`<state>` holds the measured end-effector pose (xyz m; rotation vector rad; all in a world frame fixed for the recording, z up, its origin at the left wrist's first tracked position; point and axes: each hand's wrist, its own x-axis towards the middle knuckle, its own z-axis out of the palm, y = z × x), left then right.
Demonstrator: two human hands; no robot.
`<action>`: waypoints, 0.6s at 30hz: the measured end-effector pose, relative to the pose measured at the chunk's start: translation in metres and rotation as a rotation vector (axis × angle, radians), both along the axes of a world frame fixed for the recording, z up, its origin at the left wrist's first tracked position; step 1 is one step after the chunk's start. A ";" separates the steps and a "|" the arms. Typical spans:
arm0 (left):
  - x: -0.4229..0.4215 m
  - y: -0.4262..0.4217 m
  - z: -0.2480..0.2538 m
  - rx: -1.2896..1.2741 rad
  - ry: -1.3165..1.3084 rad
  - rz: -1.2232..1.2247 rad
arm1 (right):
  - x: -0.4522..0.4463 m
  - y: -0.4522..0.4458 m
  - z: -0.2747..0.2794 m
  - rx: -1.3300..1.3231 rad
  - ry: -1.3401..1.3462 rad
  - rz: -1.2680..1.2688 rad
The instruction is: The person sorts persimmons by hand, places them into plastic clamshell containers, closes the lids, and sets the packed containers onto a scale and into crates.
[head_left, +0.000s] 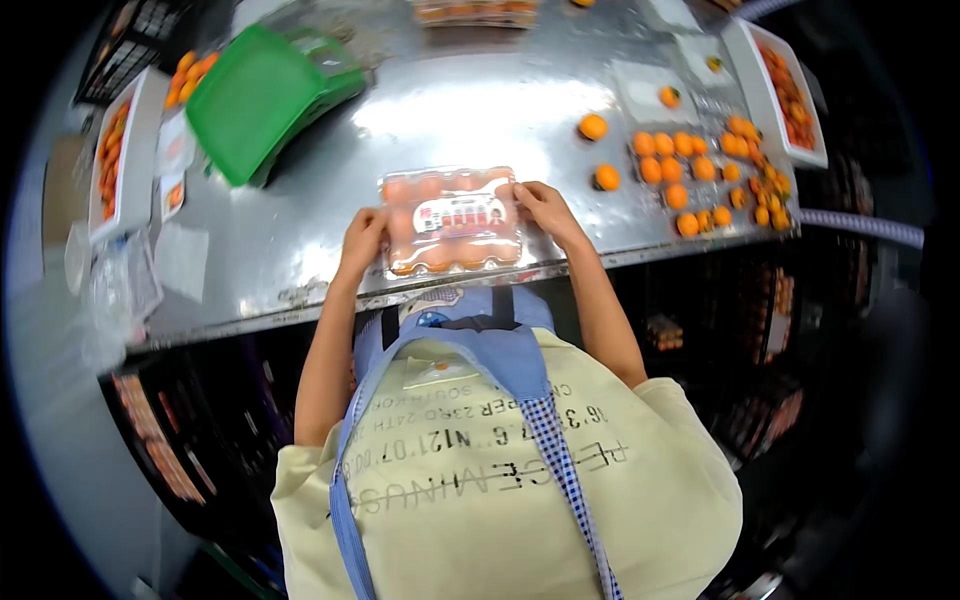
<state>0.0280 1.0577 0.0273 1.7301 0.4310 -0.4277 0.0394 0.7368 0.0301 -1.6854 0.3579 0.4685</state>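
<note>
Your left hand and right hand each pinched one edge of the clear, rectangular, white-labelled plastic pack.

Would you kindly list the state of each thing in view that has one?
Clear pack: filled, labelled, looks closed
Left hand: at the pack's left edge
Right hand: at the pack's right edge
Green container: on the table, way up unclear
Left white box: open, filled
Right white box: open, filled
Loose orange fruit: scattered

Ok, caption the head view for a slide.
Left hand and right hand hold a labelled clear pack by its sides on a metal table, loose orange fruit to the right.
</note>
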 end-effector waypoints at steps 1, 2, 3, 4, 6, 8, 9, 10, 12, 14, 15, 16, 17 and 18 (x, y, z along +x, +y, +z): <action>0.001 -0.001 -0.009 0.110 -0.013 -0.068 | 0.006 0.002 -0.003 -0.091 -0.020 0.047; 0.000 -0.003 -0.020 0.157 -0.069 -0.062 | 0.009 0.001 -0.003 -0.149 -0.049 0.106; -0.002 -0.011 -0.011 0.130 0.007 -0.036 | 0.009 -0.001 -0.003 -0.202 -0.092 0.179; -0.009 -0.016 -0.041 -0.146 -0.053 0.095 | 0.007 -0.002 -0.009 -0.148 -0.057 0.146; -0.010 -0.027 -0.049 0.278 -0.438 -0.113 | 0.006 0.005 -0.029 0.193 -0.106 -0.059; -0.028 -0.030 0.009 0.009 -0.299 0.120 | 0.009 0.012 -0.008 0.187 -0.146 -0.022; -0.030 -0.027 0.006 -0.028 -0.161 0.175 | 0.018 0.012 -0.001 0.213 -0.157 0.077; -0.034 -0.034 0.002 -0.175 -0.216 0.308 | 0.024 0.013 0.007 0.199 -0.167 0.125; -0.056 -0.025 0.049 -0.350 -0.155 0.372 | 0.042 0.036 0.036 0.248 -0.212 0.230; -0.082 -0.018 0.081 -0.451 -0.164 0.429 | 0.043 0.063 0.068 0.365 -0.286 0.341; -0.097 -0.016 0.089 -0.504 -0.208 0.529 | 0.050 0.069 0.077 0.329 -0.261 0.464; -0.111 -0.010 0.092 -0.563 -0.246 0.629 | 0.056 0.075 0.086 0.292 -0.243 0.590; -0.124 0.000 0.089 -0.623 -0.282 0.734 | 0.054 0.101 0.101 0.405 -0.231 0.682; -0.139 0.008 0.086 -0.744 -0.338 0.750 | 0.052 0.127 0.116 0.520 -0.208 0.774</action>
